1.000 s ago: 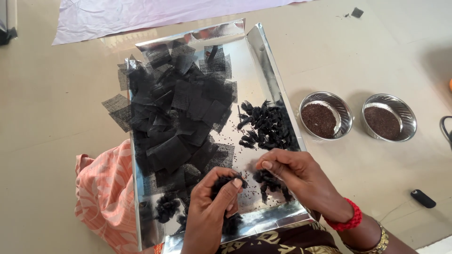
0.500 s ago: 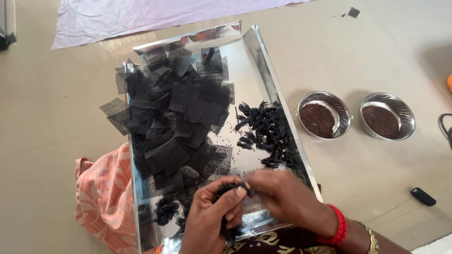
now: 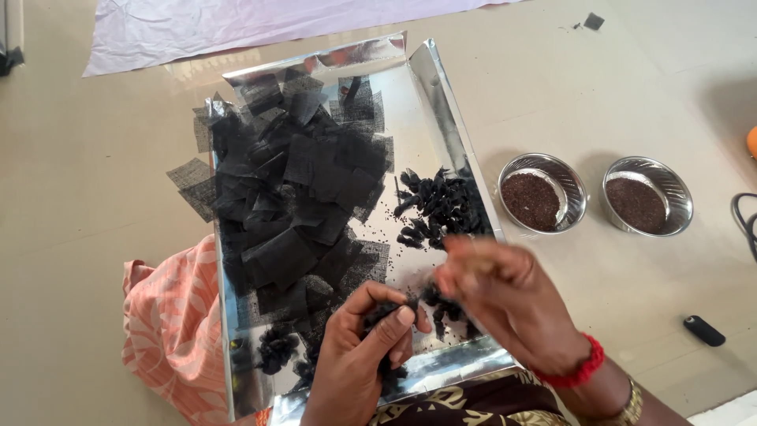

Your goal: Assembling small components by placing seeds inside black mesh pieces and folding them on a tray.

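The left hand (image 3: 359, 359) is at the near end of the silver tray (image 3: 441, 95), fingers curled shut on a small black bundle (image 3: 378, 315) of mesh. The bundle sits between thumb and fingertips, partly hidden by them. The right hand (image 3: 505, 304) is just beside the left, above the near right part of the tray. It is blurred, so I cannot tell whether its fingers are pinched on anything. Its fingertips are near the bundle; contact cannot be confirmed. A red band and a gold bangle sit on the right wrist.

On the tray:
- A pile of flat black mesh squares (image 3: 292, 189) covers the left and middle, well beyond the hands. A few squares overhang the left rim.
- A heap of finished black bundles (image 3: 441, 209) lies along the right wall, just beyond the right hand.
- More loose bundles (image 3: 276, 351) lie at the near left corner, beside the left hand.

Right of the tray, 2 steel bowls stand side by side on the floor: the near bowl (image 3: 544, 193) and the far bowl (image 3: 648, 197), each holding dark seeds. An orange patterned cloth (image 3: 169, 331) lies under the near left edge of the tray. A small black object (image 3: 703, 330) lies on the floor to the right of the right wrist.
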